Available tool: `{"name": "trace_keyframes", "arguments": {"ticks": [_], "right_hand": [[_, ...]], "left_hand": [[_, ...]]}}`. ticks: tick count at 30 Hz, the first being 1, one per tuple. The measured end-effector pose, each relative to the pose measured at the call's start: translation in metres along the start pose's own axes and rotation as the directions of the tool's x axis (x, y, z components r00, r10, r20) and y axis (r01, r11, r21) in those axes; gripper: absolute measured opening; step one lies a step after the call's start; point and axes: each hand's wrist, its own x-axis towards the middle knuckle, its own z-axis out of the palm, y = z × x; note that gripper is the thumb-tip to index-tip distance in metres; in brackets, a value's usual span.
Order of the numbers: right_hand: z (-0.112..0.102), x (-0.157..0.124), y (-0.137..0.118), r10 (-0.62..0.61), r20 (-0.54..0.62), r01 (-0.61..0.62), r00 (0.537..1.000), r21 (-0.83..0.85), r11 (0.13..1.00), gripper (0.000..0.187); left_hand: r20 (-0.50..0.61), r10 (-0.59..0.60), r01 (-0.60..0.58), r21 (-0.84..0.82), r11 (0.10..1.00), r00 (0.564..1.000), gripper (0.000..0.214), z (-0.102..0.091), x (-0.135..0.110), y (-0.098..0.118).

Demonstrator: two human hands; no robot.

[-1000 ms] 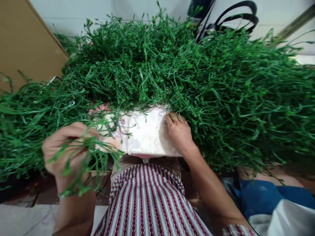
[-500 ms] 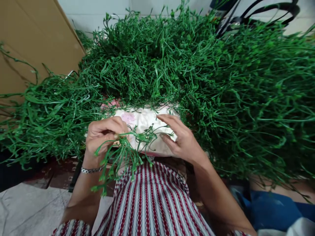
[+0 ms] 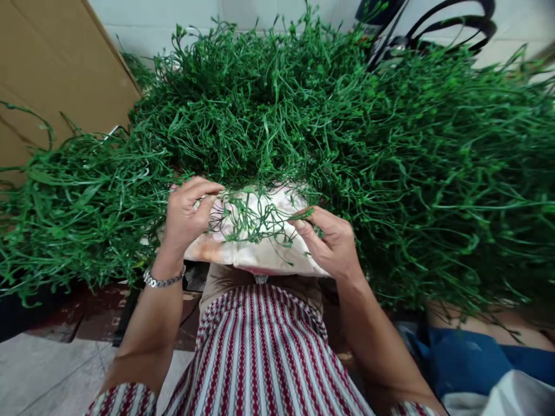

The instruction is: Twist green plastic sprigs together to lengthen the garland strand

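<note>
A small spread of thin green plant stems point(image 3: 249, 216) with budded tips lies over a white cloth point(image 3: 264, 257) with pink patches, in front of my body. At its left edge is my left hand point(image 3: 188, 216), a metal bracelet on the wrist; its index finger is stretched out and the thumb stands a little apart from it. My right hand point(image 3: 332, 240) pinches a few green stems between thumb and forefinger at the right side of the spread. The stem ends at my right fingertips are partly hidden by the fingers.
A large heap of the same green stems point(image 3: 269, 110) curves around the cloth on the left, back and right. A cardboard sheet point(image 3: 56, 63) stands at the back left. Black straps point(image 3: 455, 26) lie against the wall behind. Blue fabric point(image 3: 468, 361) shows at the lower right.
The bunch that was in my left hand now lies spread on the cloth. My left hand has moved up and come off it. My right hand, open before, now pinches stems.
</note>
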Motion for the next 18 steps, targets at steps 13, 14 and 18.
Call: {"name": "trace_keyframes", "arguments": {"ticks": [13,14,18], "right_hand": [[0.012,0.000,-0.005,0.015,0.116,-0.029,0.993,0.122,0.992,0.023],[0.012,0.000,-0.006,0.010,0.118,-0.025,0.993,0.123,0.992,0.023],[0.011,-0.001,-0.006,-0.026,0.123,0.011,0.992,0.119,0.993,0.022]], "left_hand": [[0.168,0.081,-0.119,0.231,0.966,0.982,0.037,0.009,-0.020,0.062],[0.187,0.071,-0.113,0.225,0.968,0.980,0.037,0.009,-0.018,0.061],[0.165,0.079,-0.111,0.192,0.975,0.983,0.038,0.007,-0.013,0.061]]}}
